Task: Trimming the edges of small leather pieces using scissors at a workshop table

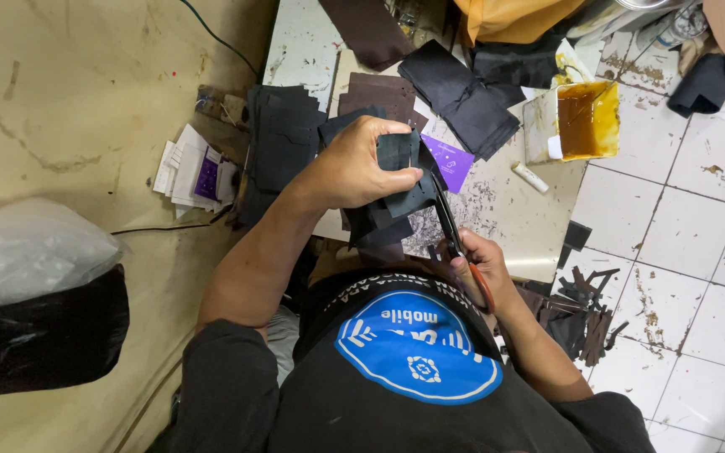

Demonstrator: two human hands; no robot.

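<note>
Left hand (354,164), fingers clamped on dark fabric piece (400,172). Right hand (476,268), fingers closed through scissors (455,239), blades at fabric's edge. Glue tray (585,122) on bench (505,201).

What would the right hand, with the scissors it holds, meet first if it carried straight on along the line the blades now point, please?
The right hand points its scissors up the picture at the dark fabric piece held by the left hand. The blades already seem to touch it; beyond lies the purple card, though depth is unclear.
</note>
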